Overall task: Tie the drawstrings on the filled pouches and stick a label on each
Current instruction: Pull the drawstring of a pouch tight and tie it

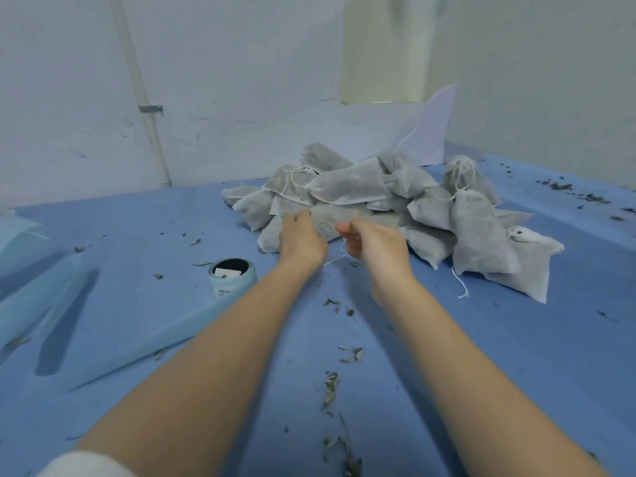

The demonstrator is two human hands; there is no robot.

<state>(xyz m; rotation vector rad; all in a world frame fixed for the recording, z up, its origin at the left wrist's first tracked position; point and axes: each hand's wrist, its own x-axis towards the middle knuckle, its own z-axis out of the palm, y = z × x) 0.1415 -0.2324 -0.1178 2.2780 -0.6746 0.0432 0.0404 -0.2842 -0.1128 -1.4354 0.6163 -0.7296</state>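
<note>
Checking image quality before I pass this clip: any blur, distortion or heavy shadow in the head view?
Head view: wide-angle bending shows in the slanted white wall pipe; light is soft and even, with faint shadows beside the forearms on the blue cloth-covered table; the left hand and right hand are slightly soft at the heap of grey filled drawstring pouches; no glare.

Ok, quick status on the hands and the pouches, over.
Left hand and right hand both gripping one pouch at the pile's front edge. White drawstring hanging loose. Nothing blocking.
</note>
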